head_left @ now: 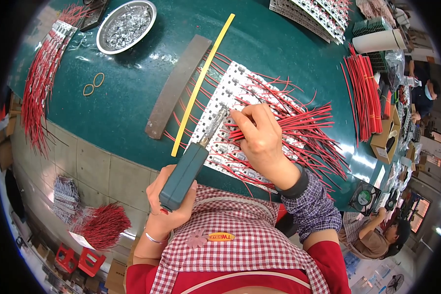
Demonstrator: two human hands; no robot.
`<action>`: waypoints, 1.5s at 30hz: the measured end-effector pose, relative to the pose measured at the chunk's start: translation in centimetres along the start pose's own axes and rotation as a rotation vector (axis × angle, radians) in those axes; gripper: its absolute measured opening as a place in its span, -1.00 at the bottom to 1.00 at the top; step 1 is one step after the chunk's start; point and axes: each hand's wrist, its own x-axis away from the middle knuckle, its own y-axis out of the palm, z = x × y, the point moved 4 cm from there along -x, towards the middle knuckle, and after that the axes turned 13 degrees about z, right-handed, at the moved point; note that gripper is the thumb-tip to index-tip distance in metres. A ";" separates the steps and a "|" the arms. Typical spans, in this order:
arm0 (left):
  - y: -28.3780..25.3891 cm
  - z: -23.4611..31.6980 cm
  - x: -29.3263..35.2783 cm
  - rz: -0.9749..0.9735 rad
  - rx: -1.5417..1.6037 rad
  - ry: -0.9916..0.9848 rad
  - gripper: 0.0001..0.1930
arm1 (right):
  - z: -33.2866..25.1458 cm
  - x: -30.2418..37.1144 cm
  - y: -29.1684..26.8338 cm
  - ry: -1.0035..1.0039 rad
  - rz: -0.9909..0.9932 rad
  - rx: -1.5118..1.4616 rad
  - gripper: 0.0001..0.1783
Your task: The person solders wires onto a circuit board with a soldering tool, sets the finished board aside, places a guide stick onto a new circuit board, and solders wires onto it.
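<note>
My left hand [171, 196] is closed round the dark green handle of a soldering gun [184, 175]. Its metal tip points up and right to a white circuit board panel [225, 90] dotted with small black parts, close to the fingertips of my right hand [260, 139]. Those right fingers are closed on a bunch of red wires [306, 120], which fans out to the right over the panel. Many more red wires lie across the panel. A yellow strip [203, 84] and a dark grey bar [176, 90] lie along its left side, over some wires.
A metal bowl [99, 43] of small shiny parts stands at the far left, near two rubber bands [93, 84]. Wired boards [40, 73] lie at the left edge. Red wires [363, 100], a white roll [379, 42] and a small fan [364, 197] are at right. Co-workers sit beyond.
</note>
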 end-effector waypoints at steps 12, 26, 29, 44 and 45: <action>-0.7 -1.7 1.4 -0.006 0.002 0.043 -0.77 | -0.1 0.0 0.0 -0.010 -0.007 0.017 -0.63; -0.4 -0.2 0.5 -0.063 -0.005 -0.025 -0.77 | -0.1 0.1 0.2 -0.038 -0.010 0.022 -0.65; -0.4 -0.1 0.4 -0.049 0.025 -0.045 -0.76 | -0.2 0.3 0.3 -0.063 -0.010 0.044 -0.66; -1.5 -2.1 2.2 0.062 0.046 0.085 -0.75 | -0.2 0.3 0.3 -0.091 -0.025 0.025 -0.65; -1.5 -2.2 2.2 0.051 0.059 0.064 -0.75 | -0.2 0.2 0.2 -0.091 -0.025 0.025 -0.65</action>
